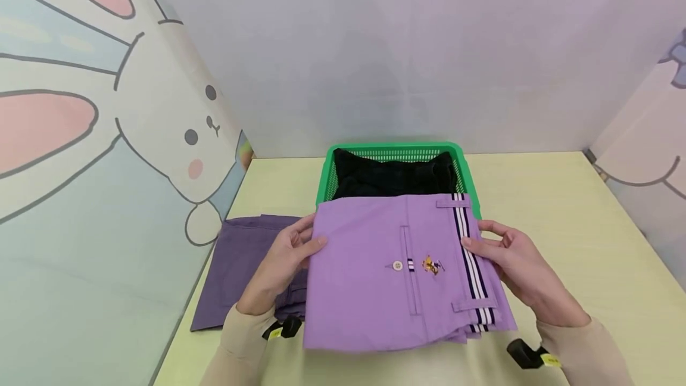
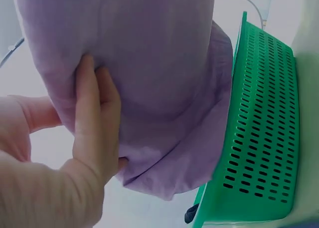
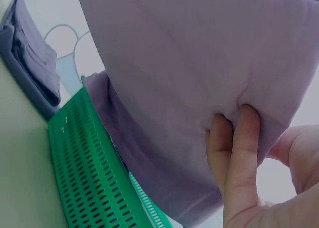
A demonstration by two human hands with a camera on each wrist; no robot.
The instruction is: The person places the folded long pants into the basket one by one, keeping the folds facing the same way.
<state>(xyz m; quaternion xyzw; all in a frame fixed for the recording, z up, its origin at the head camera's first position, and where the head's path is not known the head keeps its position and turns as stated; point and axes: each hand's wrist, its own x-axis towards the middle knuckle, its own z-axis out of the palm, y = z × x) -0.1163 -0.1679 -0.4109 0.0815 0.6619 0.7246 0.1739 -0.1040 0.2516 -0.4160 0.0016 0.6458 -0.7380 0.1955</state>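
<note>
L hand (image 1: 283,267) & R hand (image 1: 517,261) each pinch a side edge of folded lilac cloth trousers (image 1: 359,279) w/ navy-and-white striped waistband (image 1: 476,277), held up off the pale-yellow tabletop (image 1: 557,207). Prob. light, soft, floppy, not fragile; loose layers may slide apart, so best hold = both sides, all layers, incl. waistband. Folded dark-purple cloth garment (image 1: 236,273) lies on tabletop nr. L hand. Trousers overlap near part of green perforated plastic basket (image 1: 396,146) in head view; rim contact unclear. Folded black cloth garment (image 1: 396,179) inside basket.
</note>
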